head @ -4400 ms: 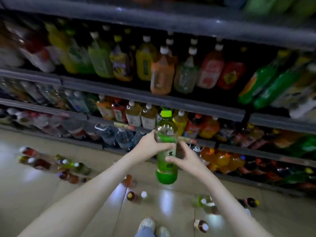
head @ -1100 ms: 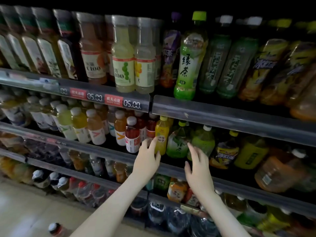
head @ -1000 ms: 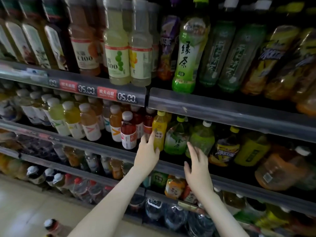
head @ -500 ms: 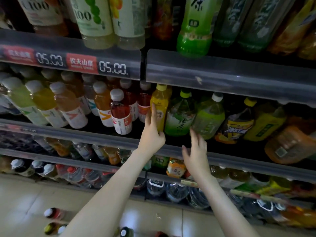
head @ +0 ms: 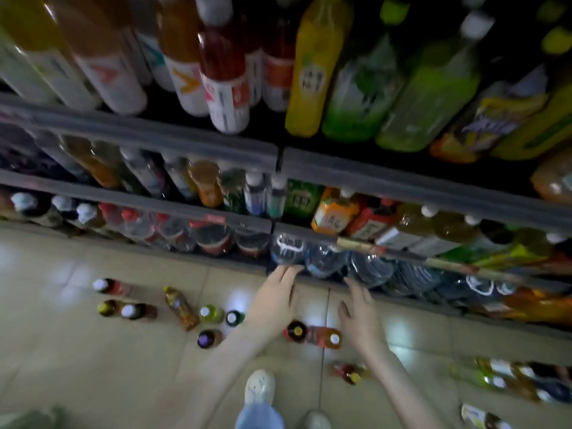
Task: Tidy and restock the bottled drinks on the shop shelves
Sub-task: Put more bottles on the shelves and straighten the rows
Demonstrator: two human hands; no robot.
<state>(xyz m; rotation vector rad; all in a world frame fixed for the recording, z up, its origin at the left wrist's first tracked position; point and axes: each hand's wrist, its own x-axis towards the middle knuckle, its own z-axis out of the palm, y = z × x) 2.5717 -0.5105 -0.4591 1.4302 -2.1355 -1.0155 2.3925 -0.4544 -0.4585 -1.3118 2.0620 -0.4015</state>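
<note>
Restocking from the floor, by the look of it: loose bottles standing and lying on the tiles in front of the bottom shelf.

Nothing held in the left hand, fingers straight and slightly spread, tips showing against the water bottles at that shelf's front edge; touching or not, impossible to tell. Nothing in the right hand either, fingers fanned wide, palm down.

Between the two wrists, a dark bottle with a yellow cap upright, right beside a red bottle on its side. Just left of the left forearm, a cluster of upright bottles and an amber bottle lying flat.

Probably small, full, sealed plastic: moderate in weight, stiff under a squeeze, smooth and a little slippery at the label. Best taken round the body below the shoulder, or at the neck under the cap for the upright ones; for those lying flat, fingers curled under the side first. Too blurred for reading labels.
</note>
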